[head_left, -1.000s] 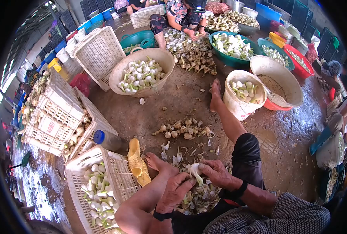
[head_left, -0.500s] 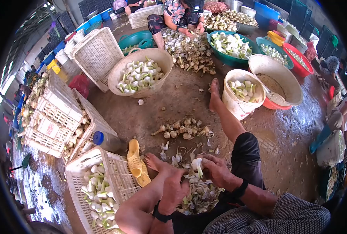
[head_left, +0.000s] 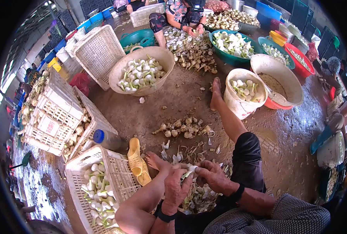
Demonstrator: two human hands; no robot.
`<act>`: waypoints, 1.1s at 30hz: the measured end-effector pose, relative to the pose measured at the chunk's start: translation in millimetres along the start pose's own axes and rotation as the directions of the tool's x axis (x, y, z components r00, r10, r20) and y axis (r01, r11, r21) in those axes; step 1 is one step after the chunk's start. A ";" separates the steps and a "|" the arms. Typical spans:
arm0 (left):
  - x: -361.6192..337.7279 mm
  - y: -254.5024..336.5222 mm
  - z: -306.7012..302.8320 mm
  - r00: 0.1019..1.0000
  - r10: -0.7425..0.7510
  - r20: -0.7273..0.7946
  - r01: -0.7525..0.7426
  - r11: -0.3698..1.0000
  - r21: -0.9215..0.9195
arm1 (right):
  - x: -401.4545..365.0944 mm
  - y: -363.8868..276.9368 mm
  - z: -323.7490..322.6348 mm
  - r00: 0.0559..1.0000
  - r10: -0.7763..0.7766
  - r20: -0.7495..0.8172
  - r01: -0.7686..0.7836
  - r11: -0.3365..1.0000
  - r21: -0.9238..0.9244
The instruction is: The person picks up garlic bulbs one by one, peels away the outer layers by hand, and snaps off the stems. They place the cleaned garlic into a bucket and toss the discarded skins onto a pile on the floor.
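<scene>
Between my hands is a white garlic bulb with a green stem, partly hidden by fingers. My left hand is closed around its stem side. From the right, the fingers of my right hand press on the bulb. Below them lies a heap of papery garlic peelings between my legs. Just ahead on the floor is a small pile of unpeeled garlic. A white plastic crate with cleaned, green-stemmed bulbs stands at my left.
Yellow slippers and a blue-lidded jar sit beside the crate. A white bucket stands by my right foot. Ahead are a beige basin of bulbs, a green tub, and another person. Stacked crates rise at left.
My right hand has brought the garlic bulb left and slightly down to my left hand. My left hand has risen and now grips its stem side.
</scene>
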State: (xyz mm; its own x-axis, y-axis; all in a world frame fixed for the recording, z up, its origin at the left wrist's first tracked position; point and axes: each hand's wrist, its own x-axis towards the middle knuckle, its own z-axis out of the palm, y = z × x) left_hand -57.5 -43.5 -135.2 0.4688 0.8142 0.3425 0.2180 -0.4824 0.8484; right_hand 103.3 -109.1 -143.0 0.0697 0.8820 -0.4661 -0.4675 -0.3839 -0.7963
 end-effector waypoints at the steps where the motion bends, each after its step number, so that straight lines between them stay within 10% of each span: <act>1: -0.6 -1.0 -0.5 1.000 0.014 0.016 -0.014 1.000 -0.010 | -0.5 -0.2 0.0 1.000 0.001 0.001 -0.001 1.000 -0.001; 18: -3.9 -6.9 -3.7 0.984 -0.150 0.096 0.173 0.936 -0.306 | 1.8 10.2 -13.4 0.984 0.084 0.159 -0.125 0.956 0.266; 20: -3.8 0.5 -6.7 0.911 -0.375 0.168 0.410 0.790 -0.457 | -1.5 5.5 -11.7 0.980 0.099 0.174 -0.151 0.936 0.318; 24: -3.3 -4.5 -8.9 0.936 -0.323 0.138 0.348 0.803 -0.483 | -1.3 5.9 -15.3 0.961 0.077 0.265 -0.186 0.889 0.418; 29: 3.8 -7.0 -14.7 0.802 -0.597 0.015 0.304 0.387 -0.871 | 2.2 9.5 -21.4 0.938 0.034 0.344 -0.183 0.893 0.412; 31: 1.3 -12.1 -23.7 0.794 -0.605 0.048 0.369 0.419 -0.830 | 1.8 9.2 -21.1 0.926 0.003 0.378 -0.178 0.886 0.429; 33: 2.3 -16.6 -23.0 0.907 -0.422 -0.015 0.399 0.869 -0.294 | 0.6 5.9 -18.6 0.934 0.031 0.356 -0.198 0.874 0.444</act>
State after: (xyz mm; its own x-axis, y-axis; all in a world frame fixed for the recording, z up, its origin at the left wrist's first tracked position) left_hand -79.8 -26.2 -139.2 0.3198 0.9466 -0.0409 0.1250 0.0006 0.9922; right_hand 116.9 -115.9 -155.2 -0.2629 0.9092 -0.3229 -0.8138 -0.3888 -0.4320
